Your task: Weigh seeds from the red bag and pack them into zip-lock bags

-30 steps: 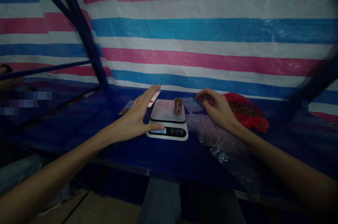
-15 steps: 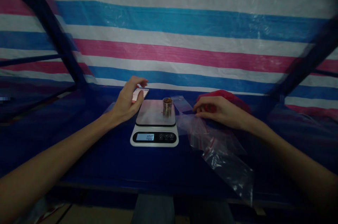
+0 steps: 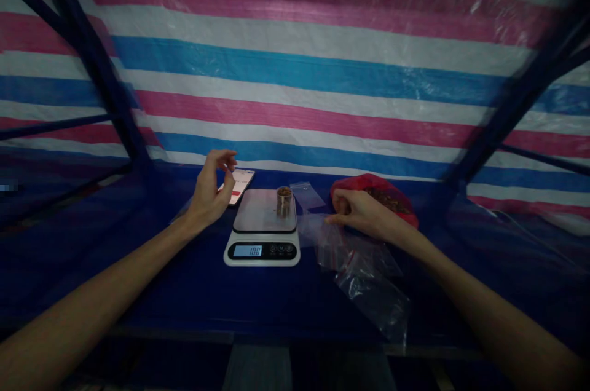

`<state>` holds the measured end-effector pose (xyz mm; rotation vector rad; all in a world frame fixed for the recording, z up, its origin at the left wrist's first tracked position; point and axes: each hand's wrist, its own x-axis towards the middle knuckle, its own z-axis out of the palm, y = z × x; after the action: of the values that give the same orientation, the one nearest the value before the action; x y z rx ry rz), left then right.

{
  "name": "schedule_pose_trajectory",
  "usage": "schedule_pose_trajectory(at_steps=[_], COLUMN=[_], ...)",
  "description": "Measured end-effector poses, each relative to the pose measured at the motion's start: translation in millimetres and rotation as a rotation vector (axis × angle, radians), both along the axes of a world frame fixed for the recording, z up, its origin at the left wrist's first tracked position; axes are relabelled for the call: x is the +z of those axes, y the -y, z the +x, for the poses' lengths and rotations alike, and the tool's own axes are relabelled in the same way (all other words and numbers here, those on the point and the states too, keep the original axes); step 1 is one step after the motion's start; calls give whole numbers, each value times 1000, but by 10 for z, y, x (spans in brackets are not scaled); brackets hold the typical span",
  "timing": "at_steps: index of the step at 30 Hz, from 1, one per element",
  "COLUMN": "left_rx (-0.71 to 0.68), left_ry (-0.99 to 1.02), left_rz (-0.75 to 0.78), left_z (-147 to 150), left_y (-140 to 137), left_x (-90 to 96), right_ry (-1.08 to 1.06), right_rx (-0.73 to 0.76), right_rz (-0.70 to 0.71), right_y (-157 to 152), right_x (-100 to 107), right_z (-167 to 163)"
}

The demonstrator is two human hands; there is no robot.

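Note:
My left hand (image 3: pixel 208 189) hovers beside a phone (image 3: pixel 240 187) with a lit screen, fingers bent and apart, nothing in them. To its right stands a kitchen scale (image 3: pixel 262 213) whose display reads 10.0. A small clear cup (image 3: pixel 284 200) with brown bits in it stands upright at the right of its metal plate. Across from it, my right hand (image 3: pixel 359 211) is closed, thumb and fingertips at the upper edge of a clear zip-lock bag (image 3: pixel 328 243). The fingertips are partly hidden, but they appear to pinch that edge.
Behind my right hand lies a red bag (image 3: pixel 410 217), open, with brown pieces inside. One zip-lock bag (image 3: pixel 308 195) lies flat behind the scale; other clear bags (image 3: pixel 375 305) reach toward the front edge of the blue table (image 3: pixel 193 299). Blue posts and striped sheeting enclose the space.
My right hand has come down from in front of the red bag to the clear bags and closed. My left hand has drawn slightly back from the phone. The view has tilted up.

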<state>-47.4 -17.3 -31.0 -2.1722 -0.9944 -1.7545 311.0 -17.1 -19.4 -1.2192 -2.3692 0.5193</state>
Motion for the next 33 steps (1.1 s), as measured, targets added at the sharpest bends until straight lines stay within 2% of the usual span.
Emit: schedule_pose_trajectory(at_steps=[5, 8, 10, 12, 15, 18, 21, 26, 33], left_rx=[46, 17, -18, -38, -65, -125, -158, -135, -43], left_ry=[-50, -85, -147, -259, -471, -600, -682, -769, -730], left_rz=[26, 68, 96, 98, 9, -103, -158, -156, -130], left_z=[51, 122, 217, 360, 636, 899, 1060, 1099, 1033], left_y=[74, 158, 247, 348, 461, 483, 456, 487, 514], left_x=[36, 87, 163, 267, 419, 488, 466, 377, 262], right_ry=[-150, -272, -343, -389, -383, -346, -282, -289, -363], right_rx=[48, 44, 18, 19, 122, 275, 382, 421, 191], right_rz=[-69, 13, 217, 503, 901, 1099, 1065, 1010, 932], right_y=[18, 79, 156, 250, 383, 493, 596, 641, 489], right_x=[3, 102, 157, 170, 121, 69, 68, 54, -49], right_z=[-55, -107, -151, -198, -252, -257, -233, -253, -410])
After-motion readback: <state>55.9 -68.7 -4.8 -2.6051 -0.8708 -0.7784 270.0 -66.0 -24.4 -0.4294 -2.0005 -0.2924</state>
